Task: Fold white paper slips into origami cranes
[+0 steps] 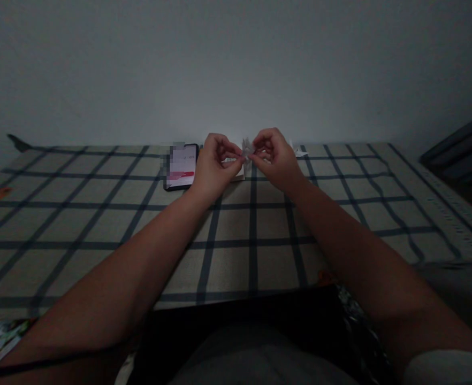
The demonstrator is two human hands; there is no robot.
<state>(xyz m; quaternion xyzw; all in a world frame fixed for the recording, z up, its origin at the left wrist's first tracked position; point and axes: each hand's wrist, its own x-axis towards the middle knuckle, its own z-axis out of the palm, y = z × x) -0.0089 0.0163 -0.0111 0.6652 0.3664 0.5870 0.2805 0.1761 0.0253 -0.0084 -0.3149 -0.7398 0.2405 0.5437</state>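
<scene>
Table: From where I stand, I see a table [231, 219] in a checked cloth [99, 224], with its far edge up against the wall [236, 69].
Small pale scrap: The small pale scrap [247, 146] is up near the middle of the far edge, right between the two hands. It is dim in here, so it could be paper or thin plastic.
Left hand: The left hand [215, 163] has its thumb and finger pinched together on the scrap's left side.
Right hand: The right hand [278, 160] does the same on the right side, so each grip is closed on the scrap.
Which way: The scrap is just right of the left fingertips and just left of the right ones. Its long way seems to go up, across the line from hand to hand. Neither hand is nearer, as both touch it.
Phone: A phone [183, 168] lies just left of the left hand, toward the far left corner.
White card: A white card [239, 175] pokes out under the left hand.
White bit: Another white bit [301, 152] sits by the far edge, just past the right hand.
</scene>
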